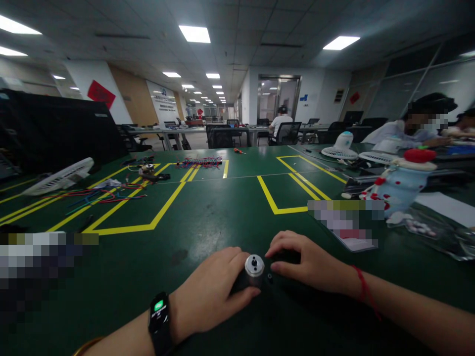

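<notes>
A silver motor-like cylinder [254, 267] stands upright on the green table, its round top showing a dark centre and two smaller dark holes. My left hand [211, 287] is closed around its left side, with the thumb along the near edge and the fingers partly hidden behind it. Just right of the cylinder, my right hand [308, 259] hovers with curved fingers; a gap shows between thumb and forefinger, and nothing is visible in it. Below those fingertips lies a tiny dark part [270, 277], close to the cylinder but apart from it.
Yellow tape [152, 228] marks areas on the green table [208, 212]. Loose wires [107, 193] and a white fan [61, 178] lie at left, a wire bundle [200, 162] and screwdriver [239, 151] farther back. At right stand a light-blue container [403, 180] and a plastic bag [426, 230]. People sit beyond.
</notes>
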`<action>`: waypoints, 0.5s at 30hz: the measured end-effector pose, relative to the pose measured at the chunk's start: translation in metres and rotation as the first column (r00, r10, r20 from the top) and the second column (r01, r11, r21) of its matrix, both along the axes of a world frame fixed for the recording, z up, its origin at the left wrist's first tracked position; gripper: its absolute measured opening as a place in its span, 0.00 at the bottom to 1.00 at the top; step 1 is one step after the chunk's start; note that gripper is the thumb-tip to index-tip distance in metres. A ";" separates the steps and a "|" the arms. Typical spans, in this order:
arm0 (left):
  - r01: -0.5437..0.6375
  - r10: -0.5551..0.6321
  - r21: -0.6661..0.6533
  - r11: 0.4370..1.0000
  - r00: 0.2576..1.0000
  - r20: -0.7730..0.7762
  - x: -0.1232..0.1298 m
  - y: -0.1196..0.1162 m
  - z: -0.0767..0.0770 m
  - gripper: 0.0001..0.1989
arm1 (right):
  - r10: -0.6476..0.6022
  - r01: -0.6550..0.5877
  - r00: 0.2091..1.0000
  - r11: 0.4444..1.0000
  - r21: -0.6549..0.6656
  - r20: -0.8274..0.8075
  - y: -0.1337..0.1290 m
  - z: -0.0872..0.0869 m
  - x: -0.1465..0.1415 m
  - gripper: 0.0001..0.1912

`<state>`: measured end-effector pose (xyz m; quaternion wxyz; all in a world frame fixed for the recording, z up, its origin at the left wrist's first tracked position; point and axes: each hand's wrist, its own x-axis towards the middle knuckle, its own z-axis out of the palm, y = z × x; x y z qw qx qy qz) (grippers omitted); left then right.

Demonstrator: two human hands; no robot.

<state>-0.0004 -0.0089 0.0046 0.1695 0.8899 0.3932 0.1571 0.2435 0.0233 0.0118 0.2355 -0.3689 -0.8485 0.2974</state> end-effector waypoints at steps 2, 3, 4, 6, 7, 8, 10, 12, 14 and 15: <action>0.000 0.000 0.003 1.000 1.000 0.000 0.001 0.000 0.000 0.10 | 0.064 -0.067 0.996 0.997 0.047 0.061 -0.003 0.001 -0.001 0.11; 0.000 0.000 0.005 1.000 1.000 0.001 0.001 0.000 0.000 0.10 | 0.083 -0.088 0.993 0.994 0.064 0.085 -0.005 0.001 -0.002 0.09; 0.000 0.000 0.007 1.000 1.000 0.001 0.001 0.000 0.000 0.10 | 0.088 -0.095 0.992 0.993 0.074 0.090 -0.005 0.001 -0.003 0.06; 0.004 -0.004 0.007 1.000 1.000 0.005 0.002 0.001 0.001 0.09 | 0.058 -0.061 0.998 0.995 0.084 0.028 -0.005 0.002 -0.005 0.03; 0.008 -0.008 0.005 1.000 1.000 0.007 0.002 0.001 0.001 0.08 | 0.022 -0.019 0.999 0.996 0.092 -0.035 -0.005 0.004 -0.006 0.03; 0.011 -0.011 0.003 1.000 1.000 0.010 0.002 0.001 0.001 0.08 | -0.022 0.033 0.994 0.994 0.105 -0.105 -0.005 0.005 -0.007 0.04; 0.018 -0.017 -0.004 1.000 1.000 0.016 0.002 0.001 0.001 0.08 | -0.079 0.113 0.972 0.983 0.142 -0.223 -0.004 0.010 -0.011 0.04; 0.020 -0.020 -0.014 1.000 1.000 0.021 0.002 0.001 0.001 0.09 | -0.056 0.106 0.960 0.980 0.170 -0.273 -0.006 0.014 -0.017 0.05; 0.018 -0.017 -0.025 1.000 0.999 0.027 0.003 0.001 0.000 0.09 | 0.011 0.034 0.966 0.985 0.171 -0.259 -0.008 0.015 -0.023 0.05; 0.016 -0.015 -0.030 0.999 0.999 0.029 0.003 0.001 -0.001 0.09 | 0.036 0.004 0.969 0.987 0.161 -0.245 -0.010 0.014 -0.027 0.05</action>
